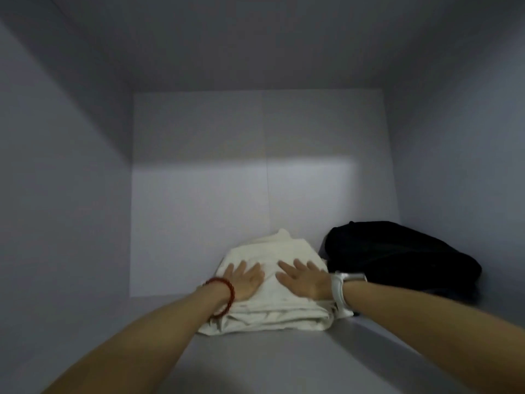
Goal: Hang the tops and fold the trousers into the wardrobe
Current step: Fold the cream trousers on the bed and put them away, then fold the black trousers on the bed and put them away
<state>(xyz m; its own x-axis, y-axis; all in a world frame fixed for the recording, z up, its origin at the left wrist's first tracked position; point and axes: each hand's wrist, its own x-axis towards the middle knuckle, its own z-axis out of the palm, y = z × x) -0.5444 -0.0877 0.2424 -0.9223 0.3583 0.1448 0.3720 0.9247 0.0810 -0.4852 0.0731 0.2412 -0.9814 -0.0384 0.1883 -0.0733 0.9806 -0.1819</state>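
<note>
Both forearms reach in over the grey wardrobe shelf (pixel 284 359). Left hand (pixel 244 280), red bead bracelet (pixel 224 294) on wrist, lies flat, fingers spread, on the folded cream trousers (pixel 272 305). Right hand (pixel 304 280), white watch (pixel 341 288) on wrist, also flat and open, pressing the same stack. Trousers sit mid-shelf. Just right of them, a black folded garment (pixel 403 257) against the right wall. Back panel (pixel 255 166) beyond.

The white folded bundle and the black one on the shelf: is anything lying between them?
Nothing. In the head view only a narrow bare strip of shelf separates the white folded garment from the black garment.
</note>
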